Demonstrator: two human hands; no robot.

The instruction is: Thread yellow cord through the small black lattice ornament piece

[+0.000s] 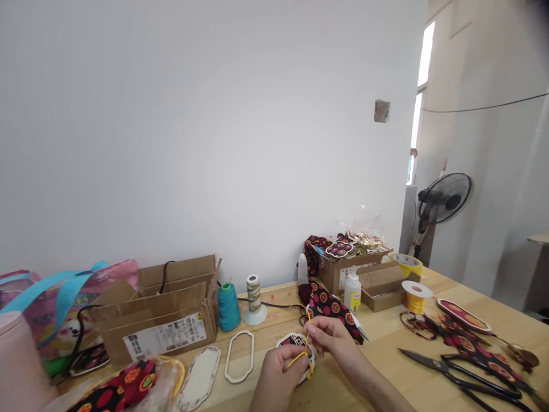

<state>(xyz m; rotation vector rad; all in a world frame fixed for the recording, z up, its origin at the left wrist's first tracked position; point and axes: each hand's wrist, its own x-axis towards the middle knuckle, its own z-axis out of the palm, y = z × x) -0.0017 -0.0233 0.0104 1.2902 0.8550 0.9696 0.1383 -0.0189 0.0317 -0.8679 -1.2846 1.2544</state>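
My left hand (278, 372) is closed in a pinch on a yellow cord (295, 359), low in the middle of the head view. My right hand (337, 340) pinches the same cord a little higher and to the right; part of it loops up above my fingers. Beneath and behind my fingers is a small ornament (293, 339) with a pale lattice frame over dark red fabric. Yellow cord hangs at its lower edge. My hands cover much of the ornament, so I cannot tell whether the left fingers also grip it.
Left of my hands lie a pale empty frame (239, 356) and a white panel (200, 377). Thread spools (229, 307), a cardboard box (158, 320) and a glue bottle (352, 292) stand behind. Black scissors (461, 372) and a yellow cord spool (416, 296) are at right.
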